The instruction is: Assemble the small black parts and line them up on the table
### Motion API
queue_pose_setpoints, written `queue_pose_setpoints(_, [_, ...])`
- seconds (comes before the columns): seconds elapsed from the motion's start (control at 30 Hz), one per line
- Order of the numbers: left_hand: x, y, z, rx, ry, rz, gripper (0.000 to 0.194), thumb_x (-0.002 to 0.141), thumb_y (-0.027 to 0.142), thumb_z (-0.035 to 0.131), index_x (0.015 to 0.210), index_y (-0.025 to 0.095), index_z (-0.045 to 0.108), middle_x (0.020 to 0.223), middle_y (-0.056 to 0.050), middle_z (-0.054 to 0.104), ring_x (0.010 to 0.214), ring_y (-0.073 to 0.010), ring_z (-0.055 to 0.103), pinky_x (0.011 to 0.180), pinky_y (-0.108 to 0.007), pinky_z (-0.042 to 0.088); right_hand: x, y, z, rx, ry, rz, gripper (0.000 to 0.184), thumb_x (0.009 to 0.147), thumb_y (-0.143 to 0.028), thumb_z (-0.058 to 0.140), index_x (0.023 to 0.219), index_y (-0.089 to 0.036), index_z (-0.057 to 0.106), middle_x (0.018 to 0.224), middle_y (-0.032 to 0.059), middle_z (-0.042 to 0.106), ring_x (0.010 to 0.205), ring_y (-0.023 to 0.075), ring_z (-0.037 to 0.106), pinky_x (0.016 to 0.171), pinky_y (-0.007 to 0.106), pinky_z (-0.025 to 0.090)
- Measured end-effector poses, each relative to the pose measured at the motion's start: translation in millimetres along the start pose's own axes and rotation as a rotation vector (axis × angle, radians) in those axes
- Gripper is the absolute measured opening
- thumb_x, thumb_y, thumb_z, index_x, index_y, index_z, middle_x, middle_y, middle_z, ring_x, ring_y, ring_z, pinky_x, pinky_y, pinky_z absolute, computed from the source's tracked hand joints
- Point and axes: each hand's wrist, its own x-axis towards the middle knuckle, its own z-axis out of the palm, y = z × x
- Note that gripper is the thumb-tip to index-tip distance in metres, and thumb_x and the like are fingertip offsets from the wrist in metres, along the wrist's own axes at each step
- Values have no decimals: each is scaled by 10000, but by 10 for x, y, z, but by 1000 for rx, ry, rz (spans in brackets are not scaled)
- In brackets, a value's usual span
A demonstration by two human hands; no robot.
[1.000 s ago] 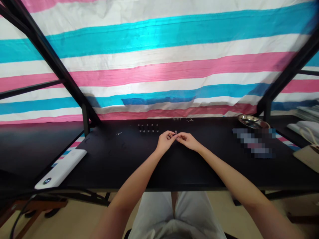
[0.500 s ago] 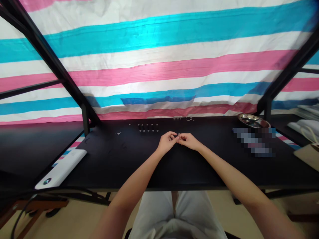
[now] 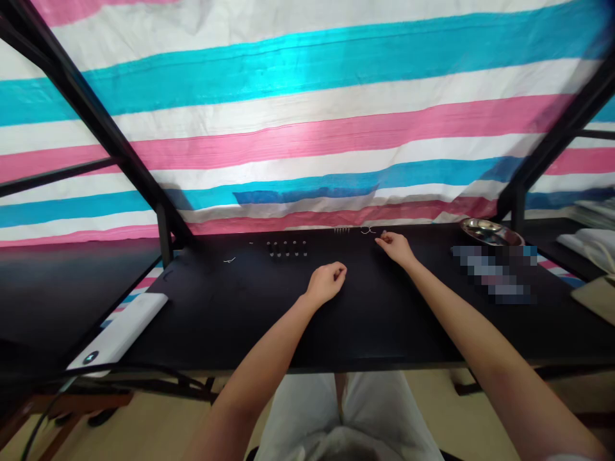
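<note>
My left hand [image 3: 327, 283] rests over the middle of the black table [image 3: 230, 320], its fingers curled together. What it holds, if anything, is too small to make out. Farther back and to the right, my right hand [image 3: 396, 248] has thumb and fingers pinched, and I cannot tell what is between them. Just left of its fingertips lies a curled white string [image 3: 368, 230]. Beside that stands a row of several tiny metallic pieces [image 3: 342, 230]. Left of my hands are several small dark cylinders with silvery ends [image 3: 286, 248], lined up evenly.
A thin white scrap [image 3: 229, 260] lies at the left. A white box-shaped device [image 3: 125, 330] with a round dark display sits by the left edge. At the back right is a shiny metal dish [image 3: 492, 232], with a blurred-out patch before it. Black frame posts flank a striped sheet [image 3: 307, 141].
My hands were together at the middle and are now apart. The right hand has moved back and right toward the white string; the left has come slightly closer to me.
</note>
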Motion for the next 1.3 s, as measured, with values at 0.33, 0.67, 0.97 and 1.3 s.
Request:
queue_pose_setpoints(0.33, [-8, 23, -2, 91, -51, 7, 212, 821, 271, 437, 879, 214, 633, 644, 23, 596, 592, -104, 530, 576, -197, 373, 242, -4, 144, -154, -16, 1, 188, 709, -347, 571, 638, -174, 588, 626, 27, 615, 602, 150, 554, 585, 246, 387])
queue_pose_setpoints(0.67, [-23, 47, -9, 118, -74, 41, 200, 822, 262, 443, 882, 212, 627, 671, 21, 605, 606, -103, 532, 599, -201, 378, 317, -88, 242, -249, -55, 23, 181, 730, -342, 574, 678, -175, 623, 638, 39, 629, 611, 159, 566, 540, 238, 360])
queue_pose_setpoints(0.97, [-22, 40, -9, 106, -69, 50, 188, 819, 258, 445, 871, 215, 621, 665, 27, 599, 597, -99, 528, 583, -200, 370, 355, -50, 278, -282, -110, 68, 189, 744, -347, 576, 744, -171, 645, 720, 65, 655, 665, 171, 587, 573, 240, 389])
queue_pose_setpoints(1.3, [-20, 76, -24, 127, -90, 36, 202, 825, 265, 437, 878, 216, 625, 694, 18, 614, 624, -107, 546, 606, -202, 389, 404, -10, 224, -237, -233, 151, 138, 722, -148, 577, 828, -138, 665, 745, 58, 669, 687, 134, 603, 662, 208, 433])
